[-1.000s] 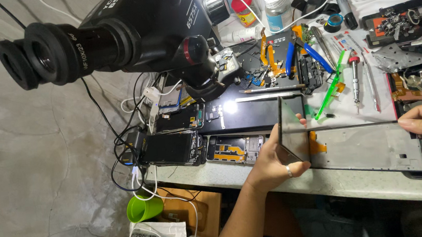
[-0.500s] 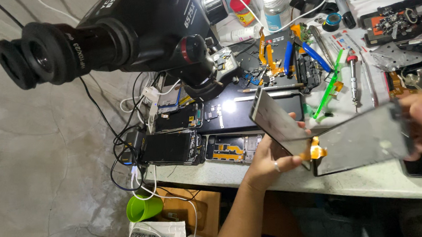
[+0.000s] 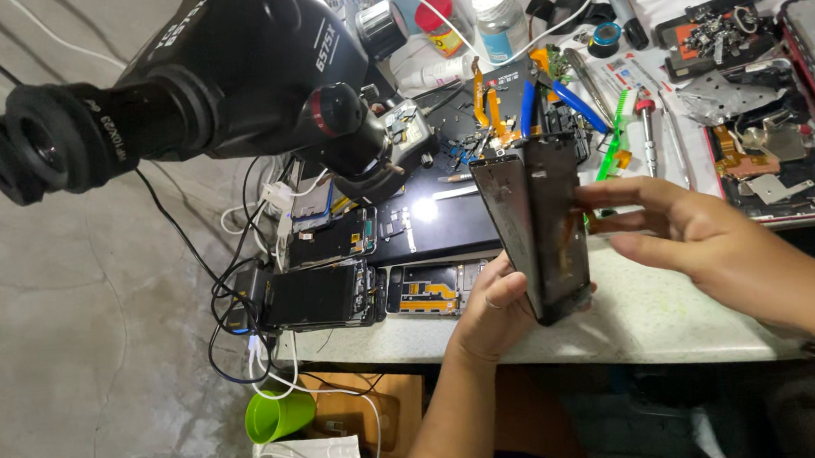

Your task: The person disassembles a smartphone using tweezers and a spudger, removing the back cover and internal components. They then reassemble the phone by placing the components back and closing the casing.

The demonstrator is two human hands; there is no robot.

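- Upright above the worktable's (image 3: 657, 321) front edge, a dark phone screen panel (image 3: 539, 233) is standing edge-on.
- Left hand (image 3: 492, 314) is gripping its lower end.
- Right hand (image 3: 709, 239) is touching its far side, fingers extended.
- Behind, a black microscope (image 3: 221, 79) is overhanging opened phones (image 3: 321, 294).

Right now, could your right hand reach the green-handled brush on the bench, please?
Probably yes. The right hand lies open beside the dark phone panel, which the left hand grips from below. The green-handled brush lies just beyond its fingertips, with nothing between.
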